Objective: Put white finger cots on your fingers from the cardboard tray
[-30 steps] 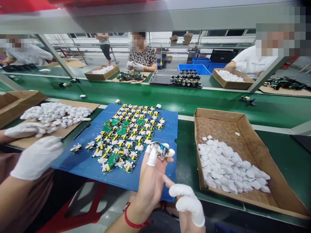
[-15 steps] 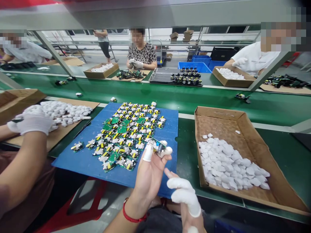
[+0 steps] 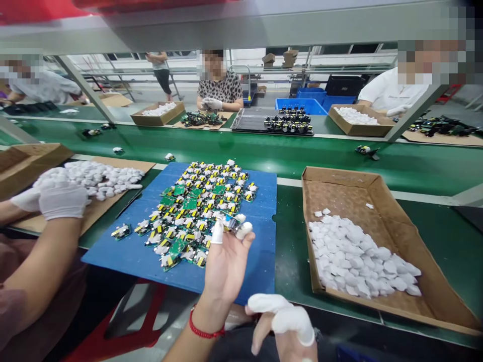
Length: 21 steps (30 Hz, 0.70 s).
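My left hand is up in front of me, its capped fingertips pinched on one small board — held just over the near edge of the blue mat. My right hand hangs low at 5 o'clock, loosely curled and holding nothing.

By my judgement the work is far from over: a dense spread of boards covers the mat at 11 o'clock from my left hand, and only one is in hand. The carton at 3 o'clock holds a pile of white shells in its near half, its far half bare. Whether those are stock or finished pieces I cannot tell.

At 9 o'clock a co-worker's gloved hand rests on another heap of white shells on cardboard.

The bench is green, with a green belt running across at 12 o'clock — a few stray boards ride on it. Beyond it other people sit at cartons and trays of parts, under a grey steel frame, with blue bins behind.
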Motion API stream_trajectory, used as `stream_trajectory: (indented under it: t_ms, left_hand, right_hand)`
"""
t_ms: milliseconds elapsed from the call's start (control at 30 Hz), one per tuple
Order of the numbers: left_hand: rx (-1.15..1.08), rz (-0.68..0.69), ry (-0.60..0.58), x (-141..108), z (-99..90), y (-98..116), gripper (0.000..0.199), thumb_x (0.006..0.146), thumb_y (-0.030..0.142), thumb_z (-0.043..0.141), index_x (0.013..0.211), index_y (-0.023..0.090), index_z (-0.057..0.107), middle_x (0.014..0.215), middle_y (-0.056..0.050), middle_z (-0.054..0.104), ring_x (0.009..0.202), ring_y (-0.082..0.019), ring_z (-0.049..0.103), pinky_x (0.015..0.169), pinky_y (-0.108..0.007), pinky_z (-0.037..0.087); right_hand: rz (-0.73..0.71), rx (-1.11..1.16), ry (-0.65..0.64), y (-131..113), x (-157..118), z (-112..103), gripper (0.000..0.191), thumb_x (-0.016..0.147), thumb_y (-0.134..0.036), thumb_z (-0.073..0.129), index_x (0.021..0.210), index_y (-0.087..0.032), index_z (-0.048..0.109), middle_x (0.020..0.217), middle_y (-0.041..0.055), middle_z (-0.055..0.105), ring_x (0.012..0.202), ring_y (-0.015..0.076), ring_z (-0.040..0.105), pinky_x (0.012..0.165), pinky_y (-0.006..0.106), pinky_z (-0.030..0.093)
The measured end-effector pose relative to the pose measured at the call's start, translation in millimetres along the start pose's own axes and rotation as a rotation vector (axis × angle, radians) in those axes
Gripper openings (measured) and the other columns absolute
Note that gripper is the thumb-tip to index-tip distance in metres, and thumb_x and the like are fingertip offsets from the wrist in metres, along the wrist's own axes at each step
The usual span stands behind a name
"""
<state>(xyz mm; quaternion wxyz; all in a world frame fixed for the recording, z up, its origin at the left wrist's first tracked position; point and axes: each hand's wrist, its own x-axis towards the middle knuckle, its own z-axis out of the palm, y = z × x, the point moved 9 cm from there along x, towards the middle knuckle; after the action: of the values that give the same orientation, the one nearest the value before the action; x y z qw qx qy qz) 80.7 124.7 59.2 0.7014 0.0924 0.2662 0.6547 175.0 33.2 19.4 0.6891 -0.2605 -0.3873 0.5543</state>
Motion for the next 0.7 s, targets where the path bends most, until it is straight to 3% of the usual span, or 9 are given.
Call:
stream_trajectory:
  t_ms: [100, 233, 333, 433, 533, 700]
  left_hand:
    - [0.056, 0.078, -0.012, 2, -2.0, 7, 0.029, 0.092, 0.029, 0.036, 0.083, 0.018, 0.061, 0.079, -0.002, 0.067, 0.069, -0.013, 0.063, 0.063, -0.027, 0.053]
    - [0.114, 0.025, -0.020, 1, -4.9, -1, 0.023, 0.089, 0.030, 0.043, 0.081, 0.018, 0.061, 0.080, -0.003, 0.068, 0.070, -0.015, 0.064, 0.061, -0.029, 0.053]
    - [0.166, 0.002, -0.014, -5, -8.5, -8, 0.021, 0.086, 0.033, 0.048, 0.080, 0.017, 0.059, 0.073, -0.001, 0.066, 0.060, -0.014, 0.061, 0.057, -0.027, 0.053]
    - [0.252, -0.077, -0.009, -14, -13.4, -20, 0.025, 0.082, 0.042, 0.053, 0.083, 0.017, 0.057, 0.066, 0.000, 0.063, 0.049, -0.011, 0.055, 0.042, -0.019, 0.044]
    - [0.284, -0.149, -0.038, -21, -15.5, -29, 0.027, 0.077, 0.044, 0.059, 0.084, 0.018, 0.056, 0.070, 0.000, 0.064, 0.047, -0.010, 0.055, 0.037, -0.017, 0.039]
    - [0.227, 0.085, -0.031, -9, -21.6, 13, 0.018, 0.079, 0.037, 0.059, 0.082, 0.020, 0.059, 0.077, -0.001, 0.068, 0.052, -0.010, 0.058, 0.048, -0.022, 0.050]
  right_hand:
    - [0.029, 0.158, 0.035, -11, 3, 6, 0.042, 0.078, -0.067, 0.044, 0.092, -0.030, 0.059, 0.112, 0.0031, 0.062, 0.087, 0.0294, 0.066, 0.087, 0.057, 0.043]
    - [0.130, 0.269, 0.052, -15, 10, 10, 0.047, 0.084, -0.064, 0.029, 0.104, -0.030, 0.056, 0.129, 0.0038, 0.050, 0.096, 0.0310, 0.063, 0.097, 0.054, 0.036]
    - [0.190, 0.352, 0.019, -16, 14, 14, 0.052, 0.083, -0.066, 0.027, 0.110, -0.030, 0.054, 0.137, 0.0049, 0.041, 0.099, 0.0321, 0.061, 0.093, 0.051, 0.039]
    - [0.287, 0.405, 0.050, -15, 17, 15, 0.054, 0.081, -0.069, 0.029, 0.110, -0.030, 0.054, 0.143, 0.0039, 0.031, 0.101, 0.0320, 0.059, 0.085, 0.046, 0.045]
    - [0.328, 0.450, 0.090, -20, 22, 13, 0.053, 0.081, -0.069, 0.031, 0.106, -0.028, 0.055, 0.142, 0.0051, 0.034, 0.102, 0.0319, 0.059, 0.078, 0.042, 0.047]
    - [0.372, 0.521, 0.285, -22, 28, -16, 0.047, 0.084, -0.062, 0.033, 0.099, -0.024, 0.057, 0.138, 0.0085, 0.039, 0.114, 0.0336, 0.051, 0.079, 0.043, 0.049]
